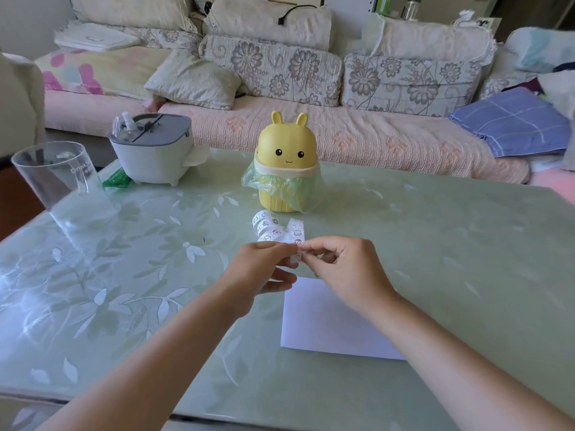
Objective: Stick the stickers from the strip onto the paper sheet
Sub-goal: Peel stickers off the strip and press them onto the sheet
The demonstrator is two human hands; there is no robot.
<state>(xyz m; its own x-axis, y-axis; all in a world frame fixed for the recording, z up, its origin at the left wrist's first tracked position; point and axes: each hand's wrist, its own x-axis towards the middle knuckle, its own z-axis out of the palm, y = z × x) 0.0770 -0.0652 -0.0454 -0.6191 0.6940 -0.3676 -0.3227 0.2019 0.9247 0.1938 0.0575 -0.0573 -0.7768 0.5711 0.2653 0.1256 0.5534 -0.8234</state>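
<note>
Pinching the near end of a sticker strip (273, 227), a person's left hand (264, 269) and right hand (348, 272) meet just above the counter (124, 275). On each hand the thumb and forefinger are closed on the narrow white paper, and the two sets of fingertips almost touch. Whether a single sticker has come away from the backing cannot be told at this size.

The strip is thin and glossy, printed with small round cartoon figures in dark outline. Its far part lies on the counter in loose curls and loops, just in front of a yellow rabbit-eared bin (287, 163); its near end rises into the fingers.

The paper sheet (326, 321), plain white, rectangular and flat, lies on the counter under the right wrist, which covers its upper right corner.

The counter has a smooth, reflective, pale green top patterned with white leaves and sprigs. The bin is rounded matt plastic with a dotted face and a ribbed base, and a crinkled translucent green bag (270, 181) spills from under its lid. At the far left stand a clear tumbler (59, 178) with white lettering and a white footed container (152, 150) with a grey lid.

Behind the counter runs a sofa (311, 126) with a pink quilted seat cover and cushions (270, 70) in crinkled cream cloth printed with grey flowers. A folded blue checked cloth (513, 122) rests at its right end.
</note>
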